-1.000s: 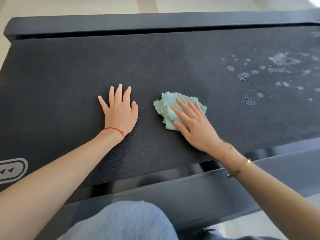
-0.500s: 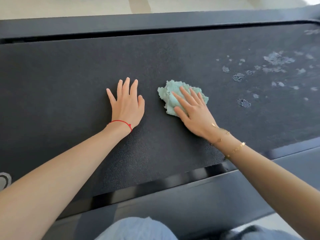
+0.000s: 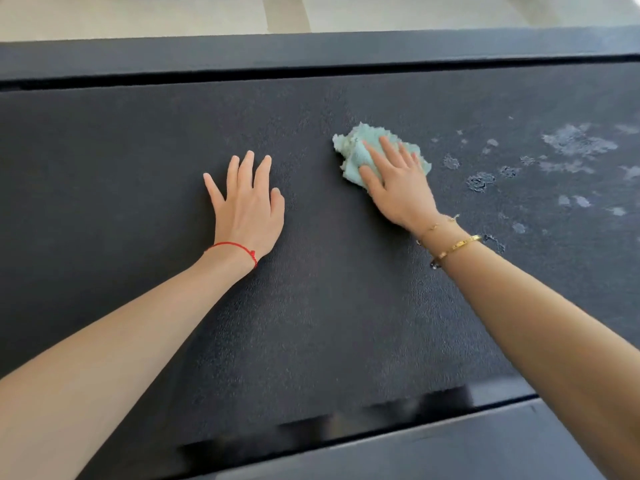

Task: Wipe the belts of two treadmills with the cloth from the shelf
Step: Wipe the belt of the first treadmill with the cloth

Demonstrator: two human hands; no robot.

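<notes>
Midway across the treadmill belt (image 3: pixel 311 306), a bunched green cloth (image 3: pixel 349 150) lies under the flat, straight fingers of the right hand (image 3: pixel 398 188). Left of the cloth, the left hand (image 3: pixel 247 209) rests open, bracing; just right, pale smudges (image 3: pixel 481 181) probably call for firm, overlapping strokes.

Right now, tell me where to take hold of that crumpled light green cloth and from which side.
Grip the crumpled light green cloth at its bunched, raised far-left folds, coming from above. The right hand already lies flat across its near right part, pressing it to the black treadmill belt, so only that bunch is free.
</notes>
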